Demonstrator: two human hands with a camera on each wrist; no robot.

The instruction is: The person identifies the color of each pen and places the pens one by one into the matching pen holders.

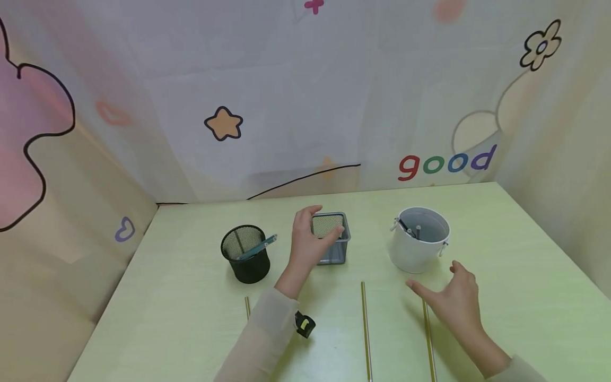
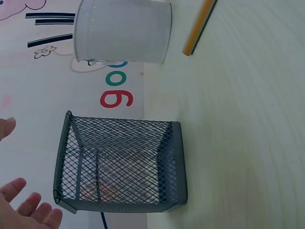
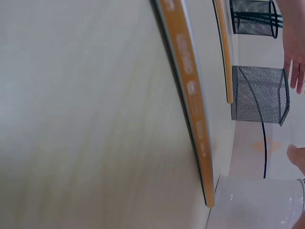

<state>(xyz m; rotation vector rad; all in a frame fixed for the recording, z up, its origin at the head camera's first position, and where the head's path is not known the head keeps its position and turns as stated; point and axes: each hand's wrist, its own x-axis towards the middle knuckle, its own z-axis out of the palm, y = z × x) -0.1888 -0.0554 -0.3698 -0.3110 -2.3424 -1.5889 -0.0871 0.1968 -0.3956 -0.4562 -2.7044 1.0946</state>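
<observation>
Head view: 3 containers stand in a loose row, well apart, on the far part of a pale yellow-green tabletop (image 1: 515,265). We judge the gaps deliberate, leaving room for a hand around each vessel.

Left hand (image 1: 305,239): thumb and fingers spread wide, gripping nothing, partly covering our view of the square grey wire-mesh basket (image 1: 340,250), middle of the row. Left wrist view sets fingertips just beside the basket's rim corner; touching or not, we cannot tell. To us the spread looks suited to the basket's width.

Right hand (image 1: 458,302): thumb and fingers also wide apart, nothing held, nearest the round white bucket with side handle fittings (image 1: 406,255) at the row's right end. We read the gap as sized for a broad body.

Row's left end: round black wire-mesh cup (image 1: 253,271). Slim teal sticks (image 1: 258,248) lean out over its rim, tilted, probably because the cup is wide for them.

Counts: 1 basket, 1 bucket, 1 cup, 2 hands. Narrow gold-orange strips (image 1: 366,329): we make it 3, laid lengthwise toward the containers, perhaps as lane dividers. Dark slender sticks (image 2: 50,39) projecting from the bucket: 3 in the left wrist view. Teal sticks: at least 2; overlap hides the exact number.
</observation>
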